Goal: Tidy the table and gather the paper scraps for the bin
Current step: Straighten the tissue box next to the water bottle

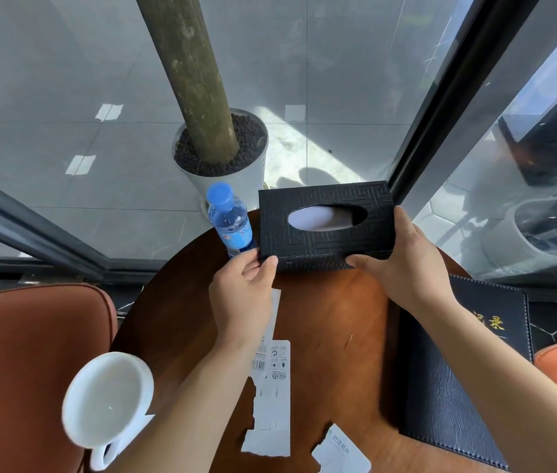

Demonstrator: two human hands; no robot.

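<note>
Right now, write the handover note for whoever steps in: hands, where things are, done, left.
Left hand: holding the near left corner of the black tissue box.
Right hand: gripping the box's near right side. Box sits at the far edge of the round table, beside the water bottle.
Paper scraps: long torn strip and a smaller piece lie loose near the front edge.
White mug at left, black folder at right.
Done: nothing gathered yet.
Left: collect both scraps for the bin.
</note>
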